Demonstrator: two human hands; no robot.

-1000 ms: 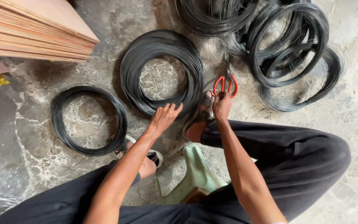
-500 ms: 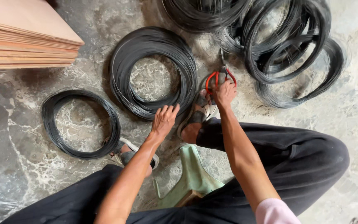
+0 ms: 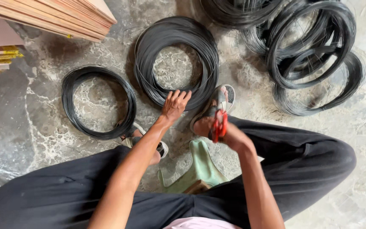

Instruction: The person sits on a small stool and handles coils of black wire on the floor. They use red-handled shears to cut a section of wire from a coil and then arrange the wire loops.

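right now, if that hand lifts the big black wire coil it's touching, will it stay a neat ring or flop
The middle wire coil would likely sag out of round: it is many thin loose strands, with no ties visible. It probably feels heavy for its size, being densely wound. With the left hand touching only the near edge, stray strands may spring loose or snag.

Your left hand [image 3: 174, 105] was flat on the near edge of the big black wire coil [image 3: 175, 61] at about 12 o'clock from you. Your right hand [image 3: 229, 135] gripped red-handled cutters [image 3: 219, 124] just over your sandalled foot [image 3: 212, 111]. A smaller coil [image 3: 98, 101] lay at 10 o'clock, a tangled pile of coils [image 3: 306, 51] at 2, and stacked wood sheets [image 3: 56, 17] at 11.
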